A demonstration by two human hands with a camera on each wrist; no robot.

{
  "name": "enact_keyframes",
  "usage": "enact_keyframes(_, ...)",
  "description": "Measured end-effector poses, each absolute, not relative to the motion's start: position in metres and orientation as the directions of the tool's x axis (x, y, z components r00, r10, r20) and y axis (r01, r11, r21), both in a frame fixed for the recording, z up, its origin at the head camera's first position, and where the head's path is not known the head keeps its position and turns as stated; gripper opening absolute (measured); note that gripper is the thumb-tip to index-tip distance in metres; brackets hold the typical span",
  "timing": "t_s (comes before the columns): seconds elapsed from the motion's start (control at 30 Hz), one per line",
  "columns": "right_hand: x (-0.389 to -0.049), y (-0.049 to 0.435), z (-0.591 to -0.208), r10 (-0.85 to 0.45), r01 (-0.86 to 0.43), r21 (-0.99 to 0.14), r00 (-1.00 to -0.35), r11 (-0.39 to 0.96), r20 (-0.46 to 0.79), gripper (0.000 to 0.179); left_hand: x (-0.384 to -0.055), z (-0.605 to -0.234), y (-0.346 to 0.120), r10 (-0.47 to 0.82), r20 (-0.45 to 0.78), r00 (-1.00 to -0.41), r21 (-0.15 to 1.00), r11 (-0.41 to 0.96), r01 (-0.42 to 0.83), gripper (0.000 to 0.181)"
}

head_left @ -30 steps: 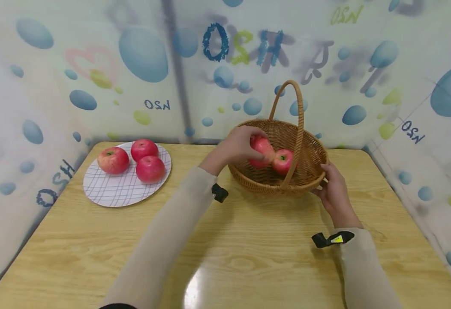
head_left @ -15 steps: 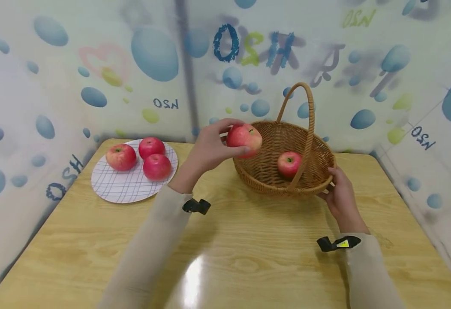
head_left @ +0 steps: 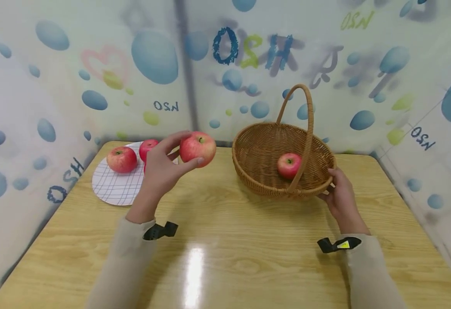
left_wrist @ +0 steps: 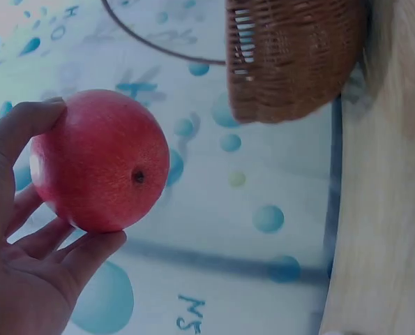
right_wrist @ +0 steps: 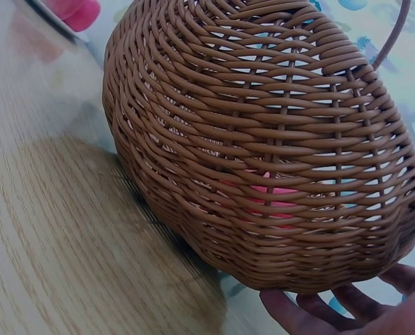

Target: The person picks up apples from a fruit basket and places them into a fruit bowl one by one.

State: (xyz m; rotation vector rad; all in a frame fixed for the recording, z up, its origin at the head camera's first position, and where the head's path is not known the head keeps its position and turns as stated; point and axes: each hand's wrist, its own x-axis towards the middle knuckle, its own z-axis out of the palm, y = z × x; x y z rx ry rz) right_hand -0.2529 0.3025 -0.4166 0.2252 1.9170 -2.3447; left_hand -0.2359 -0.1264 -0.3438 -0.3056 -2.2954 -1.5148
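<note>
Between thumb and fingers my left hand (head_left: 160,169) holds a red apple (head_left: 198,149) in the air, left of the wicker basket. The left wrist view shows the same apple (left_wrist: 99,160) with its dark blossom end facing the camera. My right hand (head_left: 341,193) grips the right rim of the brown wicker basket (head_left: 254,178), thumb on the rim and fingers beneath. The basket looks tilted in the right wrist view. One apple (head_left: 289,165) lies inside it, under the arched handle (head_left: 309,111).
A white checked plate (head_left: 111,191) sits at the table's back left. On it are an apple (head_left: 121,159) in plain sight and others partly hidden by my left hand. The wooden table (head_left: 248,249) meets a patterned wall (head_left: 210,94) at the back.
My left hand has lifted one of the two apples out of the basket and carried it left toward the plate. The right hand keeps its grip on the rim.
</note>
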Motion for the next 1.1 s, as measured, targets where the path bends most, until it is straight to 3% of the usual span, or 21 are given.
enact_keyframes(0.2, -0.25, 0.308, -0.416, 0.039, 0.174, -0.961, -0.982, -0.214, -0.187, 0.062, -0.233, -0.345, -0.138, -0.088, 0.432, -0.898, 0.838, 0.408, 0.363, 0.058)
enact_keyframes(0.47, -0.248, 0.308, -0.421, 0.031, 0.192, -0.96, -0.979, -0.202, -0.202, 0.061, -0.218, -0.347, -0.158, -0.158, 0.355, -0.921, 0.871, 0.413, 0.265, 0.061)
enact_keyframes(0.87, -0.252, 0.303, -0.421, 0.087, 0.126, -0.965, -0.985, -0.231, -0.149, 0.058, -0.211, -0.359, -0.194, -0.284, 0.309, -0.908, 0.873, 0.463, 0.153, 0.062)
enact_keyframes(1.1, -0.252, 0.308, -0.418, 0.098, 0.063, -0.948, -0.99, -0.311, -0.098, 0.058, -0.204, -0.376, -0.224, -0.36, 0.281, -0.89, 0.902, 0.417, 0.116, 0.058)
